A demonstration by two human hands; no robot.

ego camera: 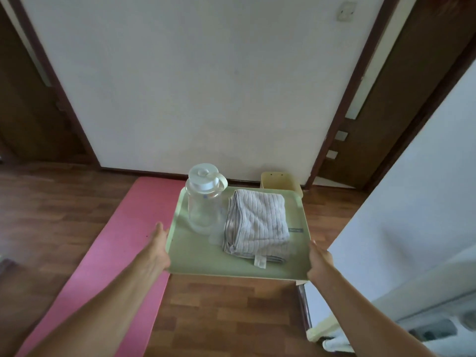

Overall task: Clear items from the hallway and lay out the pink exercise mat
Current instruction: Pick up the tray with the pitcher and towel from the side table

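While both arms reach forward, the pink exercise mat (103, 258) lies unrolled on the wooden floor (231, 313) at the left, running from the white wall (193, 86) back toward the viewer. Just right of it, the left hand (157, 251) clasps the left rim of a pale green tray (206, 261), thumb on top and the fingers curled out of sight beneath. On the tray's left half stands a clear plastic pitcher (203, 202) with a white screw lid and handle; whether it holds any liquid cannot be told. Beside it, touching or nearly so, rests a folded grey ribbed towel (257, 222) with a small white care tag at its near edge, the print too small to read. A small grey label (295, 230) sits on the tray to the right of the towel, its writing also illegible. Behind the tray's far right corner a cream-coloured chair back (278, 180) shows. The right hand (319, 264) clasps the tray's right rim in the same way.
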